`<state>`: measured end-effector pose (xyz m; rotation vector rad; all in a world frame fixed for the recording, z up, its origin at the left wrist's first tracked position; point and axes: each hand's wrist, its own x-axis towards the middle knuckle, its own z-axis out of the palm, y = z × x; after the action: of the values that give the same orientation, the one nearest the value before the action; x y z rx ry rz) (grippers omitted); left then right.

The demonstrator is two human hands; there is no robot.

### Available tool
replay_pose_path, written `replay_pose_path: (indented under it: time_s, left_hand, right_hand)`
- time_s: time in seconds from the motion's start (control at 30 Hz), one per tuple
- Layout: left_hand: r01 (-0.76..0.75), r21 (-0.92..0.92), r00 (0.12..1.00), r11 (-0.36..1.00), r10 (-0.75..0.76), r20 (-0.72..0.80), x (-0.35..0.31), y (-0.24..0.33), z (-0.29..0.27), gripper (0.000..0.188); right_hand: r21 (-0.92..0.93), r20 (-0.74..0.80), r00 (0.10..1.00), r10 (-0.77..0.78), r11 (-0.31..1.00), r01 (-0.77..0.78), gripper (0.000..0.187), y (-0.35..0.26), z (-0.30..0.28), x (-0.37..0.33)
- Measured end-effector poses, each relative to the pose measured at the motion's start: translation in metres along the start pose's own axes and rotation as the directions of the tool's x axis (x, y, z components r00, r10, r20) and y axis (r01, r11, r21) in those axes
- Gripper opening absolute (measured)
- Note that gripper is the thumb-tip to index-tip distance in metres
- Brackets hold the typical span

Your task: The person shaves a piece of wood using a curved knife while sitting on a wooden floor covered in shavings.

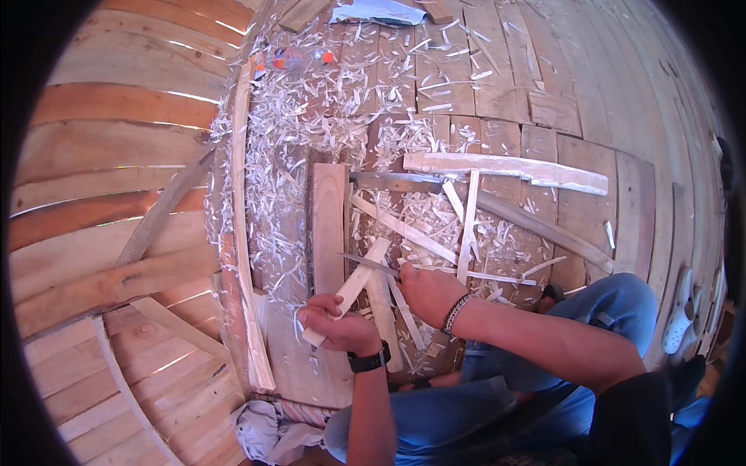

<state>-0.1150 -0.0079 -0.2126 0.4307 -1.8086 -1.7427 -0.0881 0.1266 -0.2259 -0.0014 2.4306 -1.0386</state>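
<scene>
My left hand [339, 326] is closed around the lower end of a pale, flat strip of wood [362, 281], which slants up and to the right. In my right hand [429, 293] is a knife [368, 262]; its fist hides the handle. The blade points left and lies across the strip, near the strip's upper part. Just below the strip lie another wooden piece [381, 318] and a thin stick [405, 312]. Beyond my hands, a reddish-brown board [330, 221] lies lengthwise on the floor.
Wood shavings [311, 116] cover much of the plank floor. A saw blade [396, 182], a long pale board [505, 167], a dark wooden bar [544, 231] and several sticks lie ahead. A plastic bottle [291, 58] rests farther off. A plank wall [116, 140] stands left; a white clog [679, 314] sits right.
</scene>
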Motion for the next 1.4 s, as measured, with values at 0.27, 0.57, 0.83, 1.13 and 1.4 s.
replay_pose_path:
  time_s: [0.27,0.57,0.83,1.13,1.4]
  left_hand:
    - [-0.005,0.027,0.999,1.000,0.007,-0.044,0.002,0.002,0.000,0.044]
    - [-0.082,0.143,0.996,0.986,0.085,-0.017,-0.008,0.005,0.007,0.046]
    - [-0.025,0.073,0.998,0.997,0.029,-0.054,0.004,-0.002,0.002,0.045]
    - [-0.075,0.090,0.996,0.993,0.078,-0.031,0.000,0.002,0.005,0.042]
    - [-0.049,0.125,0.998,0.991,0.054,-0.033,0.000,0.002,0.005,0.046]
  right_hand:
    - [-0.014,0.024,0.999,0.042,0.999,-0.041,0.015,-0.005,-0.003,-0.014]
    - [-0.045,-0.013,1.000,0.015,0.999,-0.015,0.014,-0.008,-0.001,-0.018]
    - [0.027,-0.037,0.999,0.040,0.999,-0.039,0.019,0.004,0.008,-0.011]
    - [0.011,0.039,0.998,0.052,0.999,-0.052,0.016,-0.008,-0.005,-0.022]
    - [-0.036,-0.039,0.999,0.032,0.999,-0.033,0.015,-0.001,0.002,-0.017]
